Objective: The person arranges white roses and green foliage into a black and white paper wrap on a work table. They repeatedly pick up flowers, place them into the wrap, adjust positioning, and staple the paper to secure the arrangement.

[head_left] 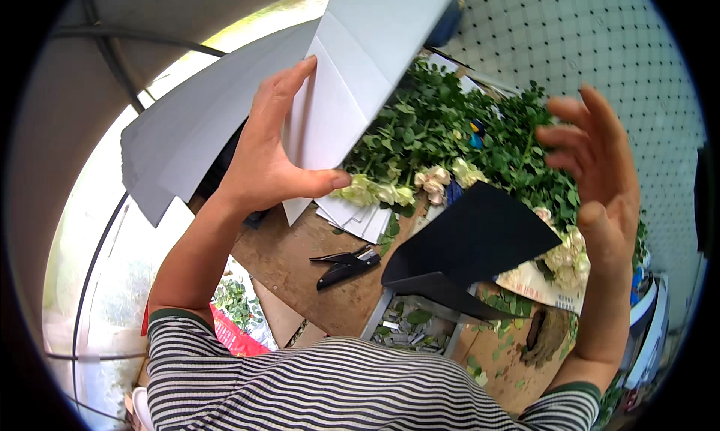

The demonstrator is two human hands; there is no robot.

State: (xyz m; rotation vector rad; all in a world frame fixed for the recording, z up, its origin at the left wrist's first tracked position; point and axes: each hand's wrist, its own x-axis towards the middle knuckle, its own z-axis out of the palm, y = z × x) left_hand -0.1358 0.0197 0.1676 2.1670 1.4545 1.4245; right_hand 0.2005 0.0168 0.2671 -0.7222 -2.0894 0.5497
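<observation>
My left hand (pixel 262 146) is raised with its thumb and forefinger wide apart around the lower part of a large white folded sheet (pixel 341 97). The thumb lies across the sheet's front, the forefinger rests at its left edge, and the other fingers are hidden. On the right, my right hand (pixel 600 168) hangs in the air, fingers spread and slightly blurred, with nothing in it. Below and between the hands lies a folded black sheet (pixel 480 236). A black stapler-like hand tool (pixel 346 266) rests on the brown tabletop (pixel 300 251).
Leafy stems (pixel 457 123) with cream roses (pixel 566 258) spread beyond the hands. White cards (pixel 360 217) lie by the stapler-like tool. A grey tray (pixel 371 330) contains leaf and stem scraps. A large grey sheet (pixel 202 116) leans at left. A dotted pale surface (pixel 570 26) stands behind.
</observation>
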